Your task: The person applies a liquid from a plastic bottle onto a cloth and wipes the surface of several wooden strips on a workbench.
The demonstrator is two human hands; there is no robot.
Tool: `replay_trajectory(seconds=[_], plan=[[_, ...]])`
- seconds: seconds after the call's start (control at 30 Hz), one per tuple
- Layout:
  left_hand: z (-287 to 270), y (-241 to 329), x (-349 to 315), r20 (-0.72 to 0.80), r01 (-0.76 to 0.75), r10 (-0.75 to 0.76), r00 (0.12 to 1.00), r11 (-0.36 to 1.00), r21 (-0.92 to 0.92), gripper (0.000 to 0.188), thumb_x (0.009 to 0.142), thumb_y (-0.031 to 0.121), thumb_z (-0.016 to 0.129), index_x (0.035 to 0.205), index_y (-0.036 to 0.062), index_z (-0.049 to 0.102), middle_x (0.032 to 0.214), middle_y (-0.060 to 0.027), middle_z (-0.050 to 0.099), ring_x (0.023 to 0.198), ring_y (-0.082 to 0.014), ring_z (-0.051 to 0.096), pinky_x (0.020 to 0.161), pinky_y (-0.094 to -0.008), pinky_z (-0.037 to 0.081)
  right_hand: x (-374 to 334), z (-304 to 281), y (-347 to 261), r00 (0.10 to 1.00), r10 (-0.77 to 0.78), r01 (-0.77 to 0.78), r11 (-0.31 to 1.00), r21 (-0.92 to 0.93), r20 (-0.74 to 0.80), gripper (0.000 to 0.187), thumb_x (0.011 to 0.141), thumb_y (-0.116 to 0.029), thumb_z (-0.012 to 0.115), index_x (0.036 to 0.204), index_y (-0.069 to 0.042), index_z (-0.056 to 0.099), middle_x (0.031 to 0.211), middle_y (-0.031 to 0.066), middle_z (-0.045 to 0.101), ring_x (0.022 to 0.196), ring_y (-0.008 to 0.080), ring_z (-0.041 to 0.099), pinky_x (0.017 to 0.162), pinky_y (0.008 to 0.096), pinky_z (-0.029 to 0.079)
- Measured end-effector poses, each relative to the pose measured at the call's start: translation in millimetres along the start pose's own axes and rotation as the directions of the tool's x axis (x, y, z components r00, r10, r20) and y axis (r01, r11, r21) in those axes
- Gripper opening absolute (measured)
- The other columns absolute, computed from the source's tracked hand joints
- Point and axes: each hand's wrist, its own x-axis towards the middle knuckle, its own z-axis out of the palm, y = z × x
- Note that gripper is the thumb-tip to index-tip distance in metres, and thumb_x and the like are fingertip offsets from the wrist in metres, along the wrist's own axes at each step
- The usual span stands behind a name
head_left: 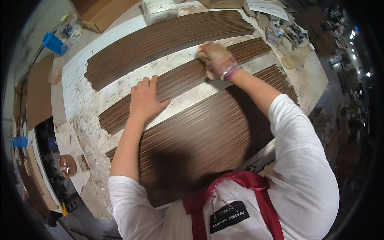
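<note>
Long thin brown strips, wood-like and laid side by side, form three groups on a stained white table (86,124). My left hand (145,98) lies flat with spread fingers on the left part of the middle group (180,78). Further right on that same group, my right hand (219,60) is closed around a tan pad (210,75), which may be a sponge or folded cloth. This hand looks stained or thinly gloved, with a band at the wrist. My fingers hide much of the pad. The widest group (192,132) lies nearest me, partly in shadow.
Beyond the middle strips lies the far group (168,38). A cardboard box (104,16) and a whitish block (159,10) stand at the back. A blue cup (55,44) is at the left, a brown container (67,165) lower. Scraps (282,36) crowd the far right.
</note>
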Motion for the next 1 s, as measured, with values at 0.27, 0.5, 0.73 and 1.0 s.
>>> replay_trajectory(seconds=[0.27,0.5,0.73,1.0], plan=[[-12,-5,-9,0.038,0.008,-0.007,0.999,0.999,-0.037,0.082,0.065,0.039,0.081,0.132,0.0057,0.047,0.109,-0.0137,0.053,0.106,-0.0307,0.051,0.092,-0.0434,0.039,-5,24,-48,0.985,-0.167,0.124,0.872,0.473,0.051,0.021,0.083,-0.024,0.062,0.099,-0.011,0.065,0.1,0.0101,0.064,0.094,0.0284,0.062,0.087,0.0378,0.05],[-11,-6,-10,0.029,-0.027,0.027,0.999,1.0,0.003,0.086,0.064,0.034,0.083,0.134,0.0047,0.043,0.112,-0.0154,0.051,0.107,-0.0331,0.05,0.092,-0.0437,0.039,-50,-32,138,0.984,0.174,-0.161,0.955,-0.249,0.03,0.016,0.068,-0.013,0.072,0.083,-0.012,0.067,0.094,0.0117,0.063,0.093,0.0289,0.06,0.088,0.0415,0.05],[-15,-5,-11,0.06,0.0,-0.004,0.998,0.998,0.061,0.085,0.065,0.035,0.083,0.133,0.003,0.043,0.11,-0.0157,0.052,0.106,-0.0333,0.051,0.093,-0.0458,0.039,-23,-1,-20,0.891,-0.438,0.433,0.899,0.069,0.12,0.022,0.082,-0.011,0.051,0.098,-0.012,0.065,0.1,0.0118,0.065,0.098,0.0261,0.062,0.091,0.0398,0.05],[3,64,22,-0.086,-0.21,0.214,0.973,0.976,0.054,0.097,0.07,0.051,0.079,0.145,0.0064,0.036,0.144,-0.0195,0.041,0.134,-0.0363,0.04,0.108,-0.0562,0.032,-45,-14,158,0.94,0.311,-0.339,0.821,0.459,0.138,0.055,0.094,-0.04,0.057,0.135,-0.003,0.048,0.123,0.0128,0.055,0.112,0.0242,0.052,0.099,0.0324,0.041]])
